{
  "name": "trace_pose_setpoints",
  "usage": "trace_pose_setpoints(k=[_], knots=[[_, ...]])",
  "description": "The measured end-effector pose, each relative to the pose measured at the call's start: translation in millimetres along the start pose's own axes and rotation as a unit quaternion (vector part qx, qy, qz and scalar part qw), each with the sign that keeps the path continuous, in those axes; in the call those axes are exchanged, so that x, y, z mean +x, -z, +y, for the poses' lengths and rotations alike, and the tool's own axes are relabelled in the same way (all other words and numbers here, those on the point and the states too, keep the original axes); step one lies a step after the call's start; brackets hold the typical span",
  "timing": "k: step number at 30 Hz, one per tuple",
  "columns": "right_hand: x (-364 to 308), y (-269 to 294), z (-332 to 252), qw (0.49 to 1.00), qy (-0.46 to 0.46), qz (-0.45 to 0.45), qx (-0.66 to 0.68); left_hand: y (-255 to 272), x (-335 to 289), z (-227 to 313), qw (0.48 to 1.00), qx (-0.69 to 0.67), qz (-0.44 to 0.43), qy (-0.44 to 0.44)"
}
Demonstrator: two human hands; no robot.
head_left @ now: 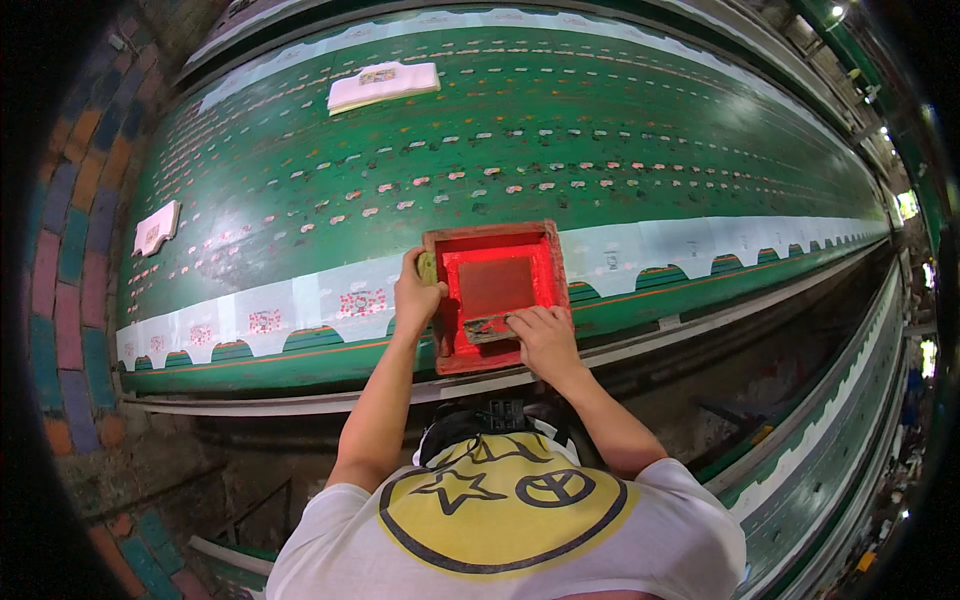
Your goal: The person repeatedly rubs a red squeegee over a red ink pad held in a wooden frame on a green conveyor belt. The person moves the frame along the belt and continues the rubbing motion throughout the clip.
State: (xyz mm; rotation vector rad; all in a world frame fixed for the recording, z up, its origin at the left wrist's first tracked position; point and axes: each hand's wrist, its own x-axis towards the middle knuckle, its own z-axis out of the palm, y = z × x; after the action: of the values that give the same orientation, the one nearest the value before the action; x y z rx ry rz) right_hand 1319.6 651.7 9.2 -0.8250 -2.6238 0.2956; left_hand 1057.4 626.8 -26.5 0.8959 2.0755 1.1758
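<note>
A wooden screen-printing frame [549, 245] with red ink inside lies over the row of white fabric pieces [600, 250] at the table's near edge. My left hand [415, 298] grips the frame's left side by a greenish block fixed there. Inside the frame, my right hand [545, 338] holds a squeegee [490, 327] low in the red ink, near the frame's front side. To the left of the frame, several fabric pieces bear red printed patterns [362, 303]. Right of it, the pieces show only small dark prints. The fabric directly under the frame is hidden.
The long green table [250, 230] carries rows of small ink marks. A stack of pale fabric pieces [385, 88] lies toward its far side, with a smaller pink stack [156, 228] at the left end. Another green table [800, 490] stands behind me at right.
</note>
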Motion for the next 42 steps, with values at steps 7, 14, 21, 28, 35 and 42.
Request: trace_pose_setpoints(k=[7, 14, 21, 28, 35, 42], knots=[[-13, 36, 50, 0.999, 0.007, 0.039, -0.028, -43, -10, 62, 0.999, -0.026, 0.015, -0.041], [-46, 82, 146, 0.998, -0.001, 0.033, -0.057, -161, -7, 82, 0.994, -0.095, 0.006, -0.048], [-71, 99, 211, 0.999, -0.009, 0.018, -0.031, -226, -11, 109, 0.999, -0.044, -0.020, 0.011], [-79, 96, 226, 1.000, -0.008, -0.001, -0.013, -237, -11, 101, 0.998, -0.051, -0.011, 0.026], [-79, 101, 224, 1.000, -0.020, -0.007, 0.013, -239, -12, 106, 0.999, -0.032, 0.001, 0.032], [-100, 120, 217, 1.000, -0.007, 0.000, 0.024, -235, -16, 113, 0.999, 0.008, 0.001, 0.037]])
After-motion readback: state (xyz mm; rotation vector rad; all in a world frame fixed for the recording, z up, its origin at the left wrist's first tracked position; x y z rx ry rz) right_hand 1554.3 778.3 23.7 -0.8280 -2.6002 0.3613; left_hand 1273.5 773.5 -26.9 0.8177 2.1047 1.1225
